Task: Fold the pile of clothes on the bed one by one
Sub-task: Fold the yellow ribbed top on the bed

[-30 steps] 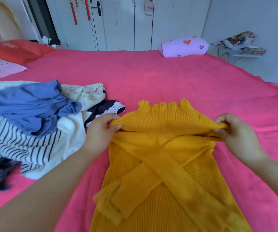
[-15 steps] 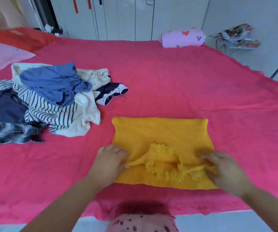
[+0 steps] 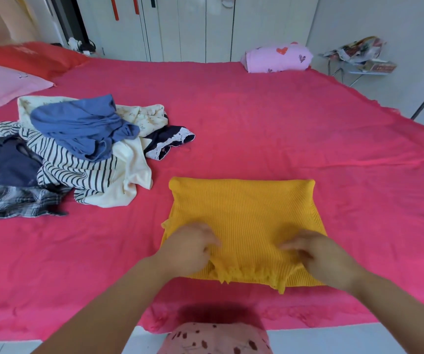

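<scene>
While left hand (image 3: pixel 190 247) and right hand (image 3: pixel 319 258) sit on its frilled hem, folded yellow ribbed sweater (image 3: pixel 241 213) lies on bed (image 3: pixel 282 123), long axis grip to grip, fold pointing away. Left grip pinches fabric; right blurred, cannot tell.

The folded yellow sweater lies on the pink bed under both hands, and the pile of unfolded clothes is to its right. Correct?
No: the head view shows the pile of unfolded clothes to the left of the yellow sweater. The rest holds: it lies folded on the pink bed under the left hand and right hand.
</scene>
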### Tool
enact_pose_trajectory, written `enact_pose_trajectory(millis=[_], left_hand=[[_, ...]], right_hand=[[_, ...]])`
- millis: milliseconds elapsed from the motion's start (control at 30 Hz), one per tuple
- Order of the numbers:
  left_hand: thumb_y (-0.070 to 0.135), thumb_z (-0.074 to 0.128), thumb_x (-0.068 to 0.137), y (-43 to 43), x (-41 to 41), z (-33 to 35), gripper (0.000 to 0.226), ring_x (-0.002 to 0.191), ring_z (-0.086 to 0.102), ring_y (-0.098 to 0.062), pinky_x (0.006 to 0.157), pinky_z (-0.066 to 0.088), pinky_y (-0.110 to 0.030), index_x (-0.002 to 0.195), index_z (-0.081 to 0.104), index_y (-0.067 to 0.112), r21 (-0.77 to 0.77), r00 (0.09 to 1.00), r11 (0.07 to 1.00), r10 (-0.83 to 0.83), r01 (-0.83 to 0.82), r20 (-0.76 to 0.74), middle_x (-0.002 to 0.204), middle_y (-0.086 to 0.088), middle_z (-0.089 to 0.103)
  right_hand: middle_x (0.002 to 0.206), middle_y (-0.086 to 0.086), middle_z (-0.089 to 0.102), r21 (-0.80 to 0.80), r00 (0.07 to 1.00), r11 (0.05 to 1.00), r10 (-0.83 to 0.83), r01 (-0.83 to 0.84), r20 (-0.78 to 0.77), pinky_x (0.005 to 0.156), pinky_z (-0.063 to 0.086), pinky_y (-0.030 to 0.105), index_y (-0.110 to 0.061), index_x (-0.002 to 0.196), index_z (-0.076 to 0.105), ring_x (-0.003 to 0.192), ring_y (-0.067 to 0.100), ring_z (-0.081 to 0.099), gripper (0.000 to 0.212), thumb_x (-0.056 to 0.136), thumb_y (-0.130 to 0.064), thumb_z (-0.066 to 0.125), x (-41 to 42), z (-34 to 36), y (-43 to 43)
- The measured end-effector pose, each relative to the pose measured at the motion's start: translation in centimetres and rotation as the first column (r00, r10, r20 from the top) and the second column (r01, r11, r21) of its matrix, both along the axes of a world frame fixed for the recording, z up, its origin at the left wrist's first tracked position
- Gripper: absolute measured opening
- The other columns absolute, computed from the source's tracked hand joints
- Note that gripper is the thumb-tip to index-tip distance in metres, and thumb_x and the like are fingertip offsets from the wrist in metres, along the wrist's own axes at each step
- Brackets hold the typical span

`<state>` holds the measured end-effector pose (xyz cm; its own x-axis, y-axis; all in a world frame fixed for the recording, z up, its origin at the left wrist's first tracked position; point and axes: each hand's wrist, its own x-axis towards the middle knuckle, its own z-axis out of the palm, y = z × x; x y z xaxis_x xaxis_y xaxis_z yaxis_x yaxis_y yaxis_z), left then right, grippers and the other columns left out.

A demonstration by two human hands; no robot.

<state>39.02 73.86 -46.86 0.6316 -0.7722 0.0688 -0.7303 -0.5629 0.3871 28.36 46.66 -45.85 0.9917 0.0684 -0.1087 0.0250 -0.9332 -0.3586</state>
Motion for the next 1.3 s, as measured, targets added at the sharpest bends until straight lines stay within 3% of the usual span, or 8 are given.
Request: enact_pose_trajectory(millis=[67, 133, 267, 400, 600, 767, 1033, 1300], left_hand=[[0.010, 0.045, 0.091, -1.7, 0.8, 0.4, 0.042, 0.130, 0.040, -0.016, 0.104, 0.023, -0.018, 0.132, 0.053, 0.017, -0.143, 0.993, 0.982, 0.117, -0.121, -0.036, 0.137, -0.001, 0.050], [0.030, 0.037, 0.099, -3.4, 1.6, 0.2, 0.047, 0.141, 0.023, -0.018, 0.113, 0.014, -0.025, 0.145, 0.033, 0.022, -0.090, 0.984, 0.980, 0.178, -0.177, 0.007, 0.151, -0.002, 0.032], [0.061, 0.015, 0.093, -4.2, 3.6, -2.9, 0.064, 0.144, -0.016, -0.022, 0.114, -0.013, -0.044, 0.149, -0.003, 0.034, 0.240, 0.963, 0.933, 0.256, -0.270, 0.086, 0.158, 0.002, -0.009], [0.073, -0.007, 0.077, -3.0, 4.8, -5.9, 0.076, 0.142, -0.023, -0.021, 0.110, -0.020, -0.046, 0.145, -0.012, 0.041, 0.309, 0.942, 0.890, 0.314, -0.335, 0.118, 0.156, 0.006, -0.018], [0.070, 0.004, 0.085, -3.9, 4.5, -4.7, 0.070, 0.142, -0.022, -0.024, 0.107, -0.024, -0.046, 0.146, -0.012, 0.038, 0.296, 0.939, 0.892, 0.315, -0.342, 0.136, 0.156, 0.002, -0.019], [0.070, -0.003, 0.081, -8.4, 2.0, -3.1, 0.074, 0.142, -0.021, -0.023, 0.108, -0.024, -0.045, 0.147, -0.010, 0.036, 0.161, 0.957, 0.950, 0.246, -0.269, 0.151, 0.156, 0.003, -0.018], [0.069, 0.003, 0.087, -11.0, 0.4, -6.4, 0.070, 0.140, -0.027, -0.021, 0.106, -0.026, -0.044, 0.145, -0.015, 0.035, 0.300, 0.970, 0.923, 0.231, -0.241, 0.071, 0.153, 0.006, -0.027], [0.070, 0.007, 0.087, -10.9, 0.9, -6.2, 0.070, 0.141, -0.025, -0.020, 0.107, -0.024, -0.043, 0.146, -0.012, 0.036, 0.301, 0.977, 0.931, 0.212, -0.208, 0.021, 0.154, 0.007, -0.023]], right_hand=[[0.115, 0.000, 0.061, 0.092, 0.975, 0.991, -0.113, 0.097, 0.193, 0.096, 0.032, 0.017, -0.022, 0.122, 0.062, 0.115, 0.019, 0.052, 0.040, 0.089, -0.001, 0.051, 1.6, 0.2, 0.9], [0.132, 0.005, 0.054, 0.029, 0.945, 0.990, -0.139, 0.137, 0.298, 0.106, 0.029, 0.025, -0.024, 0.132, 0.053, 0.126, 0.023, 0.045, 0.037, 0.095, -0.020, 0.049, 3.6, -0.1, 1.9], [0.159, -0.004, 0.006, -0.217, 0.975, 0.955, -0.174, 0.202, 0.140, 0.117, 0.002, 0.044, -0.042, 0.147, 0.009, 0.146, 0.023, -0.003, 0.053, 0.096, -0.053, 0.019, 6.0, -3.1, 2.1], [0.158, -0.012, -0.005, -0.229, 0.960, 0.933, -0.269, 0.279, 0.073, 0.117, -0.008, 0.043, -0.045, 0.140, -0.013, 0.142, 0.014, -0.019, 0.062, 0.081, -0.064, -0.011, 5.8, -6.5, 0.8], [0.158, -0.009, 0.004, -0.185, 0.951, 0.938, -0.267, 0.294, 0.157, 0.117, 0.001, 0.041, -0.043, 0.146, 0.003, 0.146, 0.018, -0.005, 0.059, 0.089, -0.058, 0.003, 5.2, -5.5, -0.4], [0.153, 0.010, 0.024, -0.002, 0.798, 0.808, -0.582, 0.589, 0.156, 0.110, 0.030, 0.046, -0.023, 0.150, 0.013, 0.140, 0.028, 0.024, 0.063, 0.095, -0.039, 0.041, 3.4, -4.3, -2.4], [0.141, 0.007, 0.042, -0.067, 0.771, 0.769, -0.631, 0.636, 0.083, 0.100, 0.036, 0.041, -0.018, 0.149, 0.016, 0.129, 0.027, 0.038, 0.066, 0.094, -0.049, 0.038, 2.1, -4.7, -1.9], [0.129, 0.014, 0.047, 0.112, 0.724, 0.721, -0.690, 0.684, 0.014, 0.086, 0.046, 0.037, -0.021, 0.146, 0.026, 0.113, 0.032, 0.055, 0.066, 0.089, -0.031, 0.057, 2.9, -2.5, -1.4]])
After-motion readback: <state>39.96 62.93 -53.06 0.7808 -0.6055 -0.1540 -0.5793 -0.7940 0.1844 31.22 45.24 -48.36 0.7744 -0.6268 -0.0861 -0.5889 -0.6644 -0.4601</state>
